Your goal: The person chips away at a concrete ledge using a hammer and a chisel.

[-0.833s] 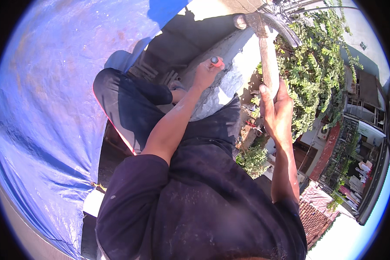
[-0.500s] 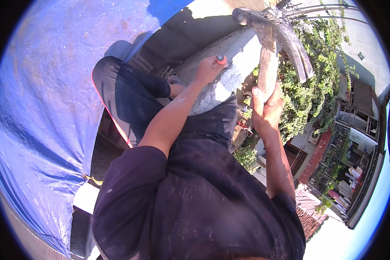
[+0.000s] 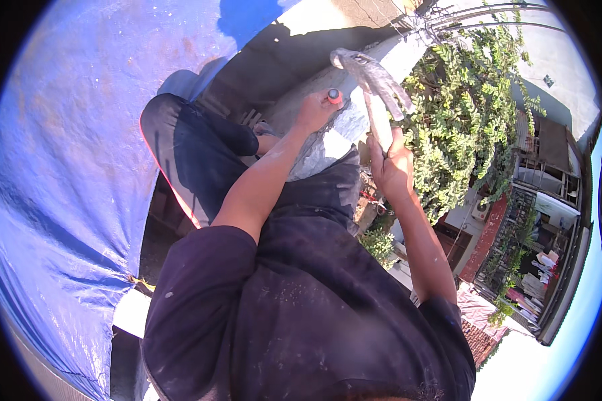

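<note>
My left hand is closed around a chisel with a red-orange grip. Its round metal end faces up, and the blade is hidden below the fist. The chisel stands over the rough grey concrete ledge in front of me. In my right hand is a claw hammer, gripped by its pale wooden handle. The worn metal head is raised just right of the chisel, apart from it, with the claw pointing right.
A blue tarpaulin hangs along the left. My bent leg in dark trousers rests beside the ledge. To the right, beyond the ledge, are leafy branches and a house with a balcony lower down. Cables run at the far right.
My right hand has brought the hammer left and lower, from high on the right toward the chisel. My left hand and the chisel have barely shifted.
</note>
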Motion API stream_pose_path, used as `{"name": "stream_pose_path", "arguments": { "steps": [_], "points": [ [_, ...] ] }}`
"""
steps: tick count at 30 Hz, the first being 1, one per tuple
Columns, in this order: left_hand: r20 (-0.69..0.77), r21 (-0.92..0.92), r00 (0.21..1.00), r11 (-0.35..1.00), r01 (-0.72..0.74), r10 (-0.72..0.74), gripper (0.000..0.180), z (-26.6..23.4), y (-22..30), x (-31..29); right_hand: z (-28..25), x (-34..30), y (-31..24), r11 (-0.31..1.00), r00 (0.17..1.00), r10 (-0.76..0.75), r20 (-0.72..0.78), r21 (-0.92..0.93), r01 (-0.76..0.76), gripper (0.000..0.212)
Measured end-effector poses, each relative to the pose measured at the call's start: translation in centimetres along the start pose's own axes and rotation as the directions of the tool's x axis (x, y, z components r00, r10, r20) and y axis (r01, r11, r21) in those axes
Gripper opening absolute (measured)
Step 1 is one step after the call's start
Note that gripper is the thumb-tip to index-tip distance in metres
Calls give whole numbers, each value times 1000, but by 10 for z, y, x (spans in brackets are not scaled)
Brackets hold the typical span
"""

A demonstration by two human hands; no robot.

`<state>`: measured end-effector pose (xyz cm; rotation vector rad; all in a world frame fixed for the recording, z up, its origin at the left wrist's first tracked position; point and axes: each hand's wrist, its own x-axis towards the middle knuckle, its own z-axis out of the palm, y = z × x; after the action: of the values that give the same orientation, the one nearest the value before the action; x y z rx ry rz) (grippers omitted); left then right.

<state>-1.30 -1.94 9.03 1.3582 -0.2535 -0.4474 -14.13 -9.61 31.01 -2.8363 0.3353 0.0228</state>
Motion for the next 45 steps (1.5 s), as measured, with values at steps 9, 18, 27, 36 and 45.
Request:
{"name": "stream_pose_path", "arguments": {
  "steps": [9,18,27,36,45],
  "points": [
    [-22,2,999,999,-35,35,28,-5,-24,-3,-31,-1,-45,982,996,67,-63,182,-55,34],
    [16,140,999,990,-31,30,36,-1,-16,21,4,7,13,964,962,196,193,-216,-153,40],
    [26,113,999,994,15,-19,33,0,-16,7,16,-12,7,961,957,-129,-260,206,185,39],
    [-2,-17,1000,1000,-21,21,36,-5,-30,1,-17,-10,-32,976,989,149,-16,166,-144,36],
    [52,190,997,981,47,-57,33,4,-30,6,44,-8,51,971,966,196,168,-169,-167,39]
  ]
}}
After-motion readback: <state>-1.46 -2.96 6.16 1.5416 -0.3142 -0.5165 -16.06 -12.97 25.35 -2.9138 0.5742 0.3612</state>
